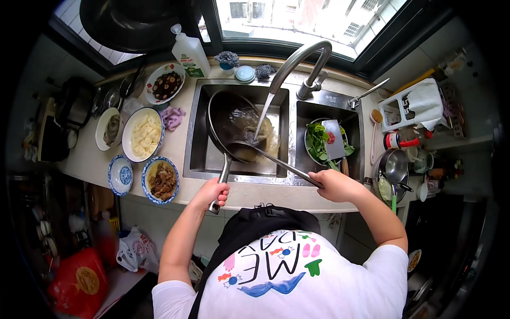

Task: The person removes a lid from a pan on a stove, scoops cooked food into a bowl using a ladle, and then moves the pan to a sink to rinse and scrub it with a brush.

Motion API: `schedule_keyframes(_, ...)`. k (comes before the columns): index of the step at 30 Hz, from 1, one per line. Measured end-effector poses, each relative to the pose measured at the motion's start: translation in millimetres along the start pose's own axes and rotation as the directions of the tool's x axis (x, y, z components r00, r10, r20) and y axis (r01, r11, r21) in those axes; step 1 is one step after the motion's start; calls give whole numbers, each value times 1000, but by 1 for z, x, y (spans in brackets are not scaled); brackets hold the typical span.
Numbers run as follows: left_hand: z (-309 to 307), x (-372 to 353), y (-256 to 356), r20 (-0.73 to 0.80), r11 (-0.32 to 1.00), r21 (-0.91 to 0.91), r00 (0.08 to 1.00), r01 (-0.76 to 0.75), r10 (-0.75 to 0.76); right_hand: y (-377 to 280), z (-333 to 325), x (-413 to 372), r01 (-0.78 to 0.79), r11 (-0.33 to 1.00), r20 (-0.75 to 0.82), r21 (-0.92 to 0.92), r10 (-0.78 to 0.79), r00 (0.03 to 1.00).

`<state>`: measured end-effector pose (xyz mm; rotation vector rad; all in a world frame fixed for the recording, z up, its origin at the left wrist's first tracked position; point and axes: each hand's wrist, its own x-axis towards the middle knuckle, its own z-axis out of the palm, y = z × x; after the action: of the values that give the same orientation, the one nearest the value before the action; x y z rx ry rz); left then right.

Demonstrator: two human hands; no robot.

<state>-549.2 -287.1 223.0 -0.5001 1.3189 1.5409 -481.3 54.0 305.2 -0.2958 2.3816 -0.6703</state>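
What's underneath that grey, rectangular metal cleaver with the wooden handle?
Green leafy vegetables show on both sides of the cleaver; whatever lies directly beneath its blade is covered, so I can't tell.

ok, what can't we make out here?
All head view:
Pan bottom: under murky water.
Handle, mid-part: behind the left hand.
Some greens: under the cleaver.
Black wok: cut off by the top edge.
Bottle label: print too small.

Left fingers (222, 193) around the handle (225, 167) of a wok (223, 114) over the sink (197, 146), right fingers (319, 178) around a ladle (289, 168)
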Motion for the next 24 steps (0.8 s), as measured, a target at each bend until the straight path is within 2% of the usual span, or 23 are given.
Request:
schedule_keyframes(5,-5,-32,-3,-90,947,321,995,-20,51,8,25,-9,-78,997,-5,-16,78,997)
schedule_keyframes(7,-3,-51,-6,-150,908,419,986,-1,71,9,36,-15,-77,997,-69,-1,77,995)
schedule_keyframes(9,-4,-57,-15,-214,873,487,970,1,119,5,45,-22,-61,998,-134,-11,59,989)
schedule_keyframes(10,1,-64,-15,-250,845,535,958,15,141,7,51,-23,3,999,-164,-45,-11,986)
schedule_keyframes(13,11,-74,-22,-324,746,664,921,57,217,-13,51,-31,-126,988,-97,-87,117,988)
schedule_keyframes(14,12,-74,-26,-336,719,693,908,58,251,-8,60,-32,-94,986,-128,-135,77,989)
schedule_keyframes(16,10,-70,-37,-345,671,740,887,55,308,-15,63,-34,-113,980,-133,-167,91,987)
schedule_keyframes(19,8,-63,-46,-330,637,770,878,38,346,-18,69,-39,-128,975,-157,-180,100,983)
schedule_keyframes(22,11,-60,-33,-258,853,521,950,-18,177,-19,74,-44,-151,973,-188,-175,117,975)
schedule_keyframes(24,9,-47,-27,-176,949,308,977,-63,122,-19,77,-43,-162,969,-220,-188,119,968)
